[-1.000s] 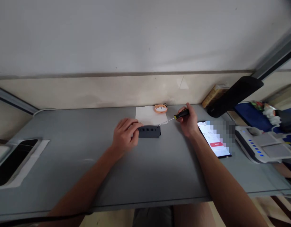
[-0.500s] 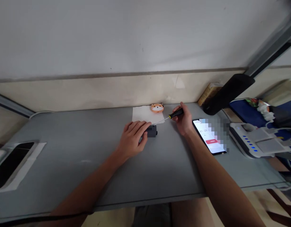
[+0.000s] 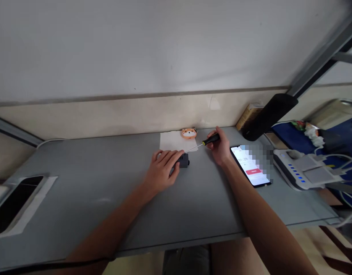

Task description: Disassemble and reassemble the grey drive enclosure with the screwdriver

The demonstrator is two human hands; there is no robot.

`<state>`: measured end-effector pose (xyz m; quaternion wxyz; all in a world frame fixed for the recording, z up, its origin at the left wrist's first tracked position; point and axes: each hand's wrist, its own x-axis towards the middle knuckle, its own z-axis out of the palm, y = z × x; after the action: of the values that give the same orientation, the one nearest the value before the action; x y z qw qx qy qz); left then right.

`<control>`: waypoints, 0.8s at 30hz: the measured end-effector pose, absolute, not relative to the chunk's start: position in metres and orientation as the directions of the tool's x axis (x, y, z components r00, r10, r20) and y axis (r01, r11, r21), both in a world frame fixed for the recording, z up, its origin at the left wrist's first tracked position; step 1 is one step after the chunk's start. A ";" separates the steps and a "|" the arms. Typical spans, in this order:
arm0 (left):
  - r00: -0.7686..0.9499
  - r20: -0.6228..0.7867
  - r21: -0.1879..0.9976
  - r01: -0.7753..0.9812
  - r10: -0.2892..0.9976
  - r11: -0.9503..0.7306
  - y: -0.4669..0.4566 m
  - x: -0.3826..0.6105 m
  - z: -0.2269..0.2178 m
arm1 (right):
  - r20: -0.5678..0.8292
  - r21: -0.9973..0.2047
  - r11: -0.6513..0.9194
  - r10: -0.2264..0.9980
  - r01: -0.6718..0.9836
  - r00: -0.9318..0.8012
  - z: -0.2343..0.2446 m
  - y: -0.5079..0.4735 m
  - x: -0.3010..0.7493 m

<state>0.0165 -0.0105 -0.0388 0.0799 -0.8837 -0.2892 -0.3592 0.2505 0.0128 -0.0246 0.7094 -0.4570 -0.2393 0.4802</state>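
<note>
My left hand [image 3: 161, 171] covers most of a small dark grey box [image 3: 184, 160], its fingers wrapped over the box's near side. My right hand [image 3: 218, 147] grips a screwdriver [image 3: 210, 139] with a black and yellow handle. The thin steel shaft slants down to the left, and its tip meets the box's top near the far edge. Behind the box lies a white paper sheet [image 3: 176, 140], with an orange animal-face trinket [image 3: 189, 133] at its back edge. The box's underside is hidden.
The grey desk [image 3: 87, 179] meets a cream wall behind. A smartphone [image 3: 246, 165] showing a timer lies right of my right hand. Further right are a white device with blue lights [image 3: 296, 170], a black object [image 3: 269, 116] and a small book [image 3: 249, 116]. A dark slot [image 3: 14, 204] is at left.
My left hand has slid right and now covers most of the box. My right hand and the screwdriver have shifted slightly, and the whole view has drifted a little as my head moved.
</note>
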 end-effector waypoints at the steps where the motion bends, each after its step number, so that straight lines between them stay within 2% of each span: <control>1: 0.573 0.686 0.064 0.566 0.448 -0.822 -0.010 0.017 -0.039 | -0.100 -0.879 0.121 0.899 -0.460 0.427 -0.025 0.013 0.250; 24: 0.576 0.713 0.065 0.513 0.399 -0.856 -0.007 0.017 -0.039 | -0.051 -0.894 0.143 0.909 -0.424 0.414 -0.022 0.011 0.249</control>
<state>0.0170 -0.0066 -0.0393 0.0744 -0.8846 -0.2578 -0.3814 0.2489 0.0109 -0.0215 0.7073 -0.4546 -0.2666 0.4712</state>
